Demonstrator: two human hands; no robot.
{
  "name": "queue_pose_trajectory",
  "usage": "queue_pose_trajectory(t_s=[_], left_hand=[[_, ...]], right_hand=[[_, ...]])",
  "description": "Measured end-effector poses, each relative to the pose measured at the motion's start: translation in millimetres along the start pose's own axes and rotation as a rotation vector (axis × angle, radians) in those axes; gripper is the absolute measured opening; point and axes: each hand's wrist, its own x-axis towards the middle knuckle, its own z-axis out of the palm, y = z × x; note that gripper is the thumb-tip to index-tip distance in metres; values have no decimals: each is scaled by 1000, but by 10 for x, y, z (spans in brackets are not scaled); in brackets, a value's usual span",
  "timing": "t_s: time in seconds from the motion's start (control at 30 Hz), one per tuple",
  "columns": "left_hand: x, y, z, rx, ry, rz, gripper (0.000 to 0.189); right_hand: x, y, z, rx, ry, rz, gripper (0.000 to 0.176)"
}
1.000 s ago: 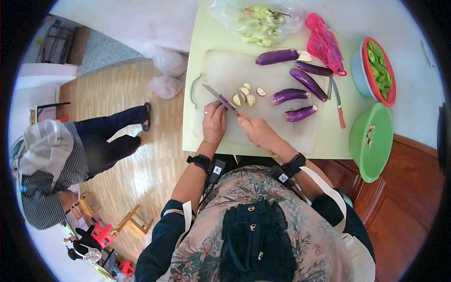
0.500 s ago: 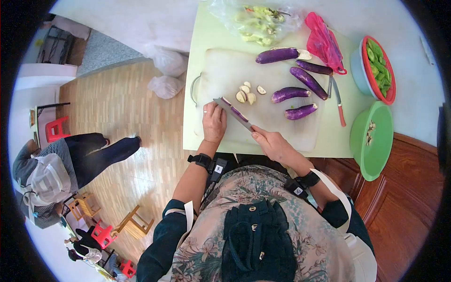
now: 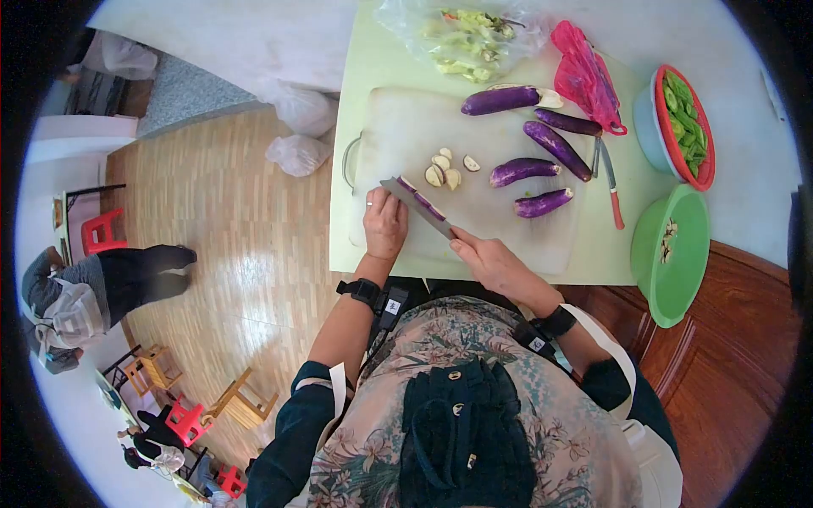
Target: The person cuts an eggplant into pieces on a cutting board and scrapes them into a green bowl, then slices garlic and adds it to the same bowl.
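My right hand [image 3: 491,262] grips the handle of a broad-bladed knife [image 3: 417,206], whose blade slants up to the left over the white cutting board [image 3: 474,237]. My left hand [image 3: 385,222] is closed near the blade's far end; whatever its fingers press on is hidden. Just beyond the blade lie purple-edged eggplant slices [image 3: 421,199]. Several cut pieces [image 3: 452,178] sit in a small group above them. Whole purple eggplants [image 3: 525,171] rest on the right part of the board.
A green basin [image 3: 688,254] with cut pieces and a red-rimmed basket [image 3: 708,152] of green peppers stand at the right. A red-handled knife [image 3: 616,207] lies beside the board. Plastic bags [image 3: 584,76] lie at the back. A person [image 3: 85,292] stands at the left.
The person at the left has shifted further left, legs closer together. My hands and the knife have barely moved; the blade's tip is slightly further left.
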Motion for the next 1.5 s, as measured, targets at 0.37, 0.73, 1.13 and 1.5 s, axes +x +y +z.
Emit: queue_pose_trajectory(t_s=[0.37,0.73,1.13,1.5], left_hand=[[17,12,-14,-2,15,8,20],[10,23,-6,-54,71,-26,21],[-6,-13,-14,-30,13,-26,23],[13,-7,1,-9,41,-13,17]], right_hand=[[511,218,297,43,119,-86,49],[24,46,44,98,48,17,43],[-55,17,-33,55,-28,55,45],[366,47,161,63,8,25,44]])
